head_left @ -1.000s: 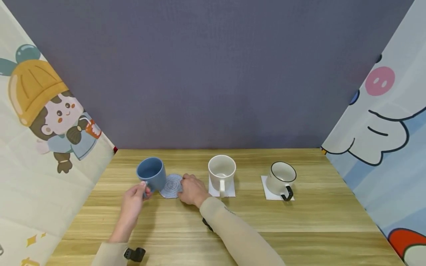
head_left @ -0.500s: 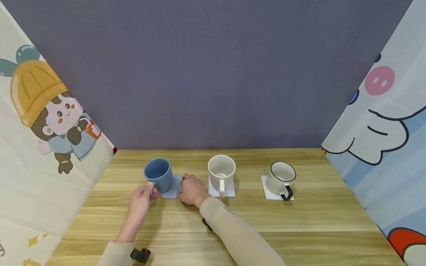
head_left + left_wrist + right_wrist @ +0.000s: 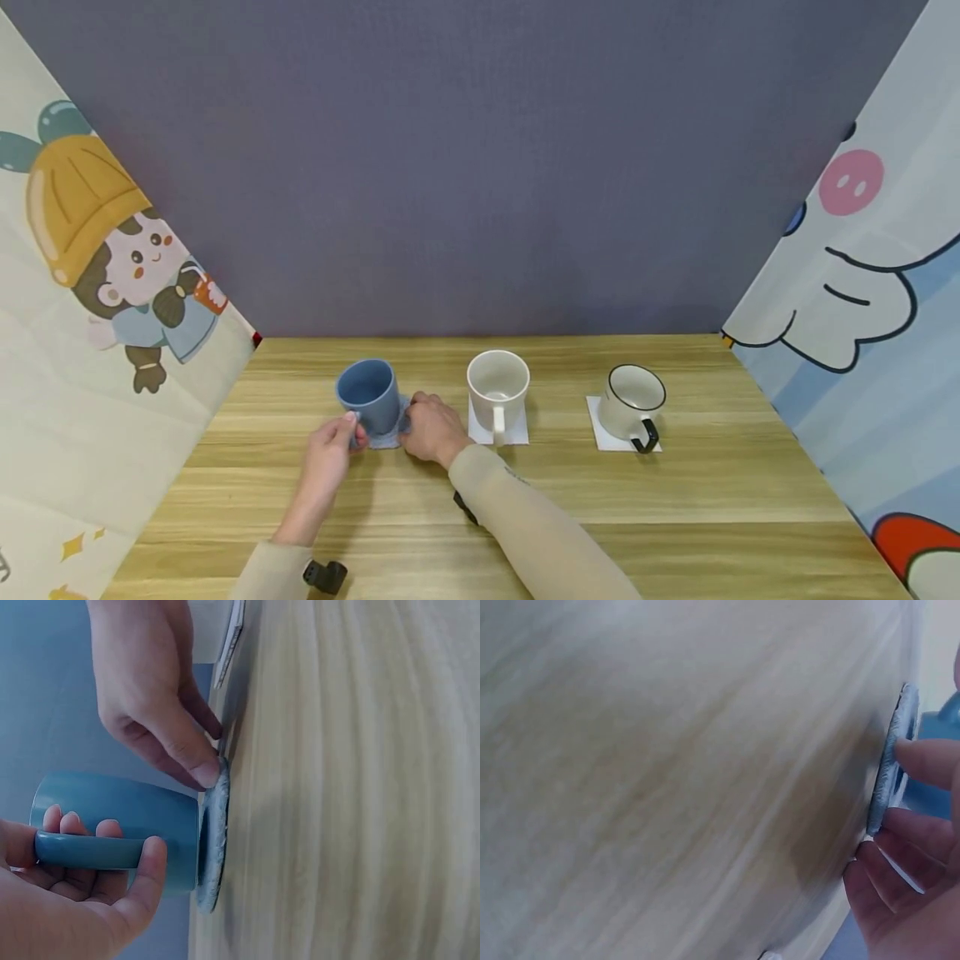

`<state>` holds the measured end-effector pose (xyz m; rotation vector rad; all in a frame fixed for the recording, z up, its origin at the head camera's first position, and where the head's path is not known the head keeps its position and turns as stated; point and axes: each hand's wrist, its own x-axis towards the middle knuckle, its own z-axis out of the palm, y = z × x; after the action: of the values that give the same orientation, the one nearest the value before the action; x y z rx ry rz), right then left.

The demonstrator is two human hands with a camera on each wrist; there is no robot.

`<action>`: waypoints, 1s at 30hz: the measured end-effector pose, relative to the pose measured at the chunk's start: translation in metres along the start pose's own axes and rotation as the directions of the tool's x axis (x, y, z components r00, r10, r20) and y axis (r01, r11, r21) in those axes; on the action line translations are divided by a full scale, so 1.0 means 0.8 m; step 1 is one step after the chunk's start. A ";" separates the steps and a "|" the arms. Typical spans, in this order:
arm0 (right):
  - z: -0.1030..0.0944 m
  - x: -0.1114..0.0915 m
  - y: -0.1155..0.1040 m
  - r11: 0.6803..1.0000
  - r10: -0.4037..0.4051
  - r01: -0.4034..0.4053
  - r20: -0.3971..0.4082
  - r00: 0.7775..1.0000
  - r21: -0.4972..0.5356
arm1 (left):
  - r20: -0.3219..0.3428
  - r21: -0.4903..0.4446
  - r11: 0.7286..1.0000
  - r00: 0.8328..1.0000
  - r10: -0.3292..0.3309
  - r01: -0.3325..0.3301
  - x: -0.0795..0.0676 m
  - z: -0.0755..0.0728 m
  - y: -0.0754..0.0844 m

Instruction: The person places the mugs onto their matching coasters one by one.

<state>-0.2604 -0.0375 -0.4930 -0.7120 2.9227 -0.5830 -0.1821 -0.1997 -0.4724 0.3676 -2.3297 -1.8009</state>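
Observation:
My left hand (image 3: 327, 450) grips the handle of a blue mug (image 3: 375, 408), thumb and fingers curled round it. The mug stands upright over a round blue woven coaster (image 3: 386, 442), and in the left wrist view its base sits right at the top face of that coaster (image 3: 216, 840). At the coaster's right edge, my right hand (image 3: 435, 429) pinches the rim between thumb and fingers. The right wrist view shows the thumb on the rim of the coaster (image 3: 889, 769) and the other fingertips low by the table. Most of the coaster's top is hidden under the mug.
Close to the right hand, a white mug (image 3: 487, 396) stands on a white square coaster (image 3: 519, 432). Farther right is a white mug with black rim and handle (image 3: 628, 415) on another white coaster (image 3: 606, 437). A grey panel (image 3: 480, 167) rises behind the wooden table (image 3: 712, 500).
My left hand has moved right with the blue mug, from beside the coaster to over it, covering most of it. The right hand has stayed in place at the coaster's edge.

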 end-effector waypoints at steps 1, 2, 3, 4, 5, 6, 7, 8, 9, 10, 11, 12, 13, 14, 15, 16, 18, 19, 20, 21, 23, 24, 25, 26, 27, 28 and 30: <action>0.000 0.000 0.000 1.000 0.002 -0.002 -0.005 1.000 0.004 | 0.000 0.009 1.000 1.000 -0.003 0.003 0.000 0.001 -0.001; 0.000 0.000 0.000 1.000 0.003 -0.003 -0.008 1.000 0.006 | 0.001 0.015 1.000 1.000 -0.006 0.006 0.000 0.002 -0.001; 0.000 0.000 0.000 1.000 0.004 -0.003 -0.011 1.000 0.006 | 0.002 0.018 1.000 1.000 -0.008 0.008 0.000 0.002 -0.002; 0.000 0.001 0.000 1.000 0.005 -0.005 -0.013 1.000 0.005 | 0.002 0.021 1.000 1.000 -0.010 0.010 0.000 0.003 -0.003; 0.000 0.000 0.001 1.000 0.006 -0.006 -0.014 1.000 0.005 | 0.002 0.025 1.000 1.000 -0.012 0.011 0.000 0.004 -0.003; 0.000 0.000 0.001 1.000 0.007 -0.007 -0.014 1.000 0.005 | 0.001 0.031 0.999 1.000 -0.012 0.012 0.000 0.004 -0.004; 0.000 0.000 0.001 1.000 0.009 -0.009 -0.014 1.000 0.007 | 0.001 0.038 0.999 1.000 -0.010 0.010 -0.001 0.005 -0.004; 0.000 0.000 0.001 1.000 0.010 -0.010 -0.014 1.000 0.009 | 0.000 0.045 0.999 1.000 -0.007 0.007 -0.001 0.006 -0.004; 0.000 0.000 0.001 1.000 0.011 -0.011 -0.014 1.000 0.011 | 0.000 0.054 0.999 1.000 -0.002 0.002 -0.002 0.006 -0.003; 0.001 0.000 0.002 1.000 0.011 -0.011 -0.013 1.000 0.014 | -0.003 0.064 0.998 1.000 0.000 0.000 -0.003 0.007 -0.003; 0.001 0.000 0.002 1.000 0.009 -0.009 -0.013 1.000 0.016 | -0.005 0.074 0.997 1.000 0.002 -0.001 -0.004 0.007 -0.002; 0.001 0.000 0.002 1.000 0.008 -0.008 -0.014 1.000 0.018 | -0.009 0.081 0.997 1.000 0.002 -0.001 -0.004 0.008 -0.001; 0.001 0.000 0.002 1.000 0.006 -0.006 -0.014 1.000 0.020 | -0.011 0.083 0.997 1.000 0.000 0.001 -0.005 0.008 -0.001; 0.002 0.001 0.002 1.000 0.005 -0.004 -0.014 1.000 0.020 | -0.014 0.082 0.997 1.000 -0.003 0.005 -0.005 0.009 0.000; 0.002 0.001 0.002 1.000 0.003 -0.003 -0.014 1.000 0.020 | -0.016 0.079 0.997 1.000 -0.008 0.009 -0.006 0.009 0.001; 0.003 0.001 0.002 1.000 0.001 -0.001 -0.015 1.000 0.018 | -0.019 0.075 0.997 1.000 -0.013 0.015 -0.006 0.009 0.001; 0.004 0.001 0.002 1.000 0.000 0.000 -0.017 1.000 0.018 | -0.019 0.063 0.998 1.000 -0.020 0.021 -0.007 0.009 0.002; 0.005 0.002 0.002 1.000 -0.001 0.002 -0.017 1.000 0.016 | -0.020 0.059 0.998 1.000 -0.023 0.024 -0.007 0.010 0.001; 0.005 0.002 0.002 1.000 -0.002 0.002 -0.018 1.000 0.014 | -0.019 0.056 0.998 0.999 -0.027 0.028 -0.006 0.010 0.001; 0.006 0.002 0.003 1.000 -0.004 0.004 -0.019 1.000 0.013 | -0.020 0.050 0.998 0.999 -0.031 0.031 -0.006 0.010 0.001; 0.007 0.002 0.003 1.000 -0.007 0.007 -0.022 1.000 0.011 | -0.019 0.037 0.999 0.999 -0.035 0.036 -0.006 0.011 0.001; 0.007 0.002 0.003 1.000 -0.007 0.008 -0.022 1.000 0.012 | -0.020 0.034 0.999 0.999 -0.036 0.036 -0.006 0.011 0.001; 0.007 0.003 0.003 1.000 -0.006 0.006 -0.021 1.000 0.012 | -0.019 0.026 0.999 0.999 -0.040 0.041 -0.006 0.012 0.001; 0.007 0.003 0.003 1.000 -0.005 0.005 -0.021 1.000 0.012 | -0.016 0.020 0.999 0.999 -0.042 0.042 -0.006 0.012 0.002; 0.007 0.002 0.003 1.000 -0.004 0.004 -0.022 1.000 0.012 | -0.016 0.016 0.999 0.999 -0.040 0.040 -0.006 0.013 0.002; 0.007 0.002 0.003 1.000 -0.004 0.004 -0.021 1.000 0.011 | -0.016 0.014 0.999 0.999 -0.038 0.038 -0.007 0.014 0.003; 0.006 0.002 0.003 1.000 -0.004 0.004 -0.016 1.000 0.008 | -0.016 0.009 0.999 0.999 -0.036 0.037 -0.007 0.015 0.004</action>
<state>-0.2621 -0.0384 -0.4981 -0.7153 2.9327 -0.6037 -0.1804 -0.1862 -0.4725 0.4267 -2.3370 -1.7970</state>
